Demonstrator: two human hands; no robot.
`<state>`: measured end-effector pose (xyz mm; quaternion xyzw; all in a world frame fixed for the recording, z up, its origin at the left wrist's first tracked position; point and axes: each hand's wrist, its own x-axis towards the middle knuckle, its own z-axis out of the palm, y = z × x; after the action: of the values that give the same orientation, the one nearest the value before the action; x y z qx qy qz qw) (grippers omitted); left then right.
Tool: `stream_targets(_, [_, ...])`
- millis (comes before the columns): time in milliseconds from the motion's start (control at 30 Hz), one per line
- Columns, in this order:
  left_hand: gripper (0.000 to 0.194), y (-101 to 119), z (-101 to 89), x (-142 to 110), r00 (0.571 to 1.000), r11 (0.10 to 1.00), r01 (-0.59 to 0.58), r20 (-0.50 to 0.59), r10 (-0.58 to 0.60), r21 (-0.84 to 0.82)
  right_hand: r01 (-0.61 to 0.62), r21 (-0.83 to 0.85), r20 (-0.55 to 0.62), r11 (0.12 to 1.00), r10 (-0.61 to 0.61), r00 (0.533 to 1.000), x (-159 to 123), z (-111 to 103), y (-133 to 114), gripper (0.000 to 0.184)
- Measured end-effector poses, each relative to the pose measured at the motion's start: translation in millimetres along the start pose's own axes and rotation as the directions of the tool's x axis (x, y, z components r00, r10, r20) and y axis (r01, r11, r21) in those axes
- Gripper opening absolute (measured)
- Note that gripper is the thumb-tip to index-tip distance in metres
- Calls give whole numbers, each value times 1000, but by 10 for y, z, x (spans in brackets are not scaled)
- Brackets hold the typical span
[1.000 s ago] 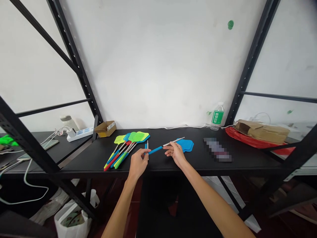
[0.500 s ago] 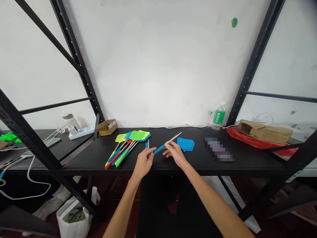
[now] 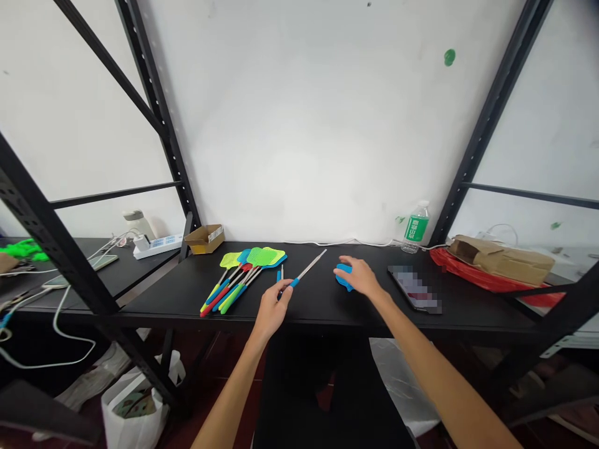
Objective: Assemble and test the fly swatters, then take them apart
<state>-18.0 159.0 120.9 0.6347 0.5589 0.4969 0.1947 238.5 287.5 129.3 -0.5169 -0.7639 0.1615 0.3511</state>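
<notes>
My left hand [image 3: 273, 307] is closed around the blue handle of a fly swatter rod [image 3: 309, 268], whose bare metal shaft points up and to the right. Over the stack of blue fly swatter heads [image 3: 344, 282] reaches my right hand [image 3: 363, 275], its fingers apart. It covers much of the stack, and I cannot tell whether the fingertips touch it. Just behind my left hand lies another blue-handled rod [image 3: 279, 274], partly hidden. On the left rests a pile of complete fly swatters [image 3: 241, 280] with yellow, green, blue and red parts.
A phone [image 3: 414, 288] lies to the right on the black table [image 3: 369, 312]. Farther back stand a water bottle [image 3: 416, 227] and a small cardboard box [image 3: 204, 239]. Brown packaging [image 3: 508, 260] sits on red plastic at far right. Black metal posts [image 3: 173, 149] frame both sides.
My right hand has let go of the rod's shaft and moved right, over the blue heads. My left hand still holds the rod, now tilted more steeply. The view has shifted slightly.
</notes>
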Motion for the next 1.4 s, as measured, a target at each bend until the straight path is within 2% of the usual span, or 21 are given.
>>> stream_targets(33, [38, 6, -7, 2, 1000, 1000, 9, -11, -9, -3, -70, -142, 16, 987, 73, 997, 65, -69, 120, 67])
stream_targets(100, [39, 18, -4, 2, 1000, 1000, 20, -24, -20, -4, -139, -282, 99, 949, 173, 980, 158, -157, 332, 88])
stream_targets(167, [40, 24, 14, 0, 1000, 1000, 14, -25, -14, -1, -142, -310, 131, 940, 190, 973, 205, -183, 487, 93])
stream_targets(267, [41, 16, 43, -4, 1000, 1000, -2, -14, 2, 13, -142, -259, 53, 955, 161, 985, 230, -171, 616, 86])
stream_targets(367, [40, -8, 55, -5, 1000, 1000, -2, -2, 2, 22, -150, -91, -41, 984, 147, 988, 238, -180, 669, 62])
stream_targets(433, [38, -26, 59, -4, 1000, 1000, -1, 2, 1, 23, -158, 136, -87, 978, 170, 982, 225, -209, 668, 46])
stream_targets(467, [37, -33, 64, -4, 1000, 1000, 0, 4, -1, 25, -154, 280, -112, 948, 191, 975, 209, -229, 651, 44])
stream_targets(533, [36, -42, 78, -6, 1000, 1000, 4, 11, -5, 29, -118, 558, -141, 822, 234, 962, 158, -276, 582, 45])
stream_targets(600, [35, -42, 100, -10, 1000, 1000, 3, 22, -4, 27, -113, 730, -89, 674, 258, 962, 94, -329, 473, 45])
stream_targets(667, [35, -36, 123, -16, 999, 1000, -8, 36, 7, 24, -171, 799, 18, 576, 262, 965, 33, -380, 355, 44])
stream_targets(767, [35, -27, 147, -22, 998, 999, -21, 54, 20, 24, -237, 822, 108, 518, 267, 958, -22, -429, 229, 41])
stream_targets(1100, [36, -21, 133, -25, 995, 999, -23, 98, 18, 46, -274, 815, 168, 510, 244, 955, -61, -469, 238, 36])
stream_targets(1267, [35, 21, 51, -27, 989, 998, -26, 147, 19, 49, -282, 757, 235, 589, 158, 959, -84, -605, 228, 35])
stream_targets(1400, [34, 32, -15, -28, 981, 999, -35, 191, 28, 34, -316, 701, 321, 640, 113, 940, -102, -702, 187, 36])
